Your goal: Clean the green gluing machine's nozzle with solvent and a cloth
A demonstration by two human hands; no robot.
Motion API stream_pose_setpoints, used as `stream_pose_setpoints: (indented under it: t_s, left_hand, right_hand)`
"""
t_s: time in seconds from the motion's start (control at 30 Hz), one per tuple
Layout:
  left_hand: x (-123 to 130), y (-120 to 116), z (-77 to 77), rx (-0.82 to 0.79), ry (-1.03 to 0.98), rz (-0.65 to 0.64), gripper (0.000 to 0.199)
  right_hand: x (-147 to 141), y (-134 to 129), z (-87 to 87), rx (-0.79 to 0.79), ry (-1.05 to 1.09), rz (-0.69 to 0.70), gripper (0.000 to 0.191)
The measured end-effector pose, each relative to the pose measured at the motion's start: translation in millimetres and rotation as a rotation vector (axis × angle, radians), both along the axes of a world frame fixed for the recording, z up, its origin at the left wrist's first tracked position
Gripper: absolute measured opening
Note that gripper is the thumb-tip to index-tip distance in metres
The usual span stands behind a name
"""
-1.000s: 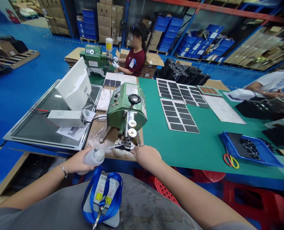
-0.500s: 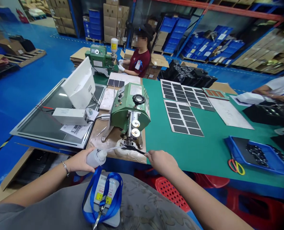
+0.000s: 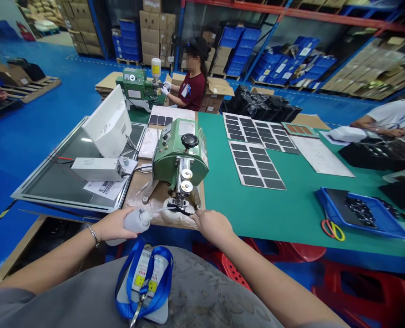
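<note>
My left hand (image 3: 117, 224) is wrapped round a translucent white squeeze bottle (image 3: 136, 221), tipped on its side. The bottle's thin clear spout points right, its end close to a slim black piece (image 3: 184, 211). My right hand (image 3: 213, 226) pinches the near end of that black piece; whether it is a strip or a tool I cannot tell. Its far end lies at the front of a green bench machine (image 3: 181, 152), under two stacked metal rollers (image 3: 186, 181). A black hand knob (image 3: 189, 141) sits on the machine's top.
White boards with black rectangles (image 3: 257, 165) lie on the green table (image 3: 223, 200). At right are a blue tray (image 3: 376, 218) and scissors (image 3: 332, 230). A white monitor (image 3: 108, 130) stands left. One co-worker (image 3: 192, 86) sits at another machine; another person (image 3: 390, 118) works far right.
My right hand and the black piece have shifted slightly left in view, along with the whole scene as my head turned. Both hands keep their holds.
</note>
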State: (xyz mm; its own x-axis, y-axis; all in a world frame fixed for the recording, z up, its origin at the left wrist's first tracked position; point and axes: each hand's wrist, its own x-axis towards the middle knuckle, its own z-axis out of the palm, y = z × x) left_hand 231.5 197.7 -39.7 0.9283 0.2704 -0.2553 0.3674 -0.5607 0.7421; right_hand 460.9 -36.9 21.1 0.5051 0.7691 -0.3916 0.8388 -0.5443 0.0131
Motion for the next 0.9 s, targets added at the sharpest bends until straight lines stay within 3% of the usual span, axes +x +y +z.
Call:
stream_pose_setpoints:
  t_s: [0.4, 0.73, 0.9]
  left_hand:
    - [0.9, 7.9, 12.2, 0.068, 0.068, -0.018, 0.073]
    - [5.1, 13.7, 10.3, 0.057, 0.114, -0.014, 0.075]
    - [1.7, 12.7, 4.2, 0.001, 0.066, 0.015, 0.077]
  right_hand:
    - [-6.7, -14.4, -14.9, 0.048, -0.093, 0.012, 0.039]
    - [0.2, -29.6, -21.4, 0.092, -0.133, 0.022, 0.037]
    - [-2.8, -20.5, -21.5, 0.097, -0.103, 0.006, 0.036]
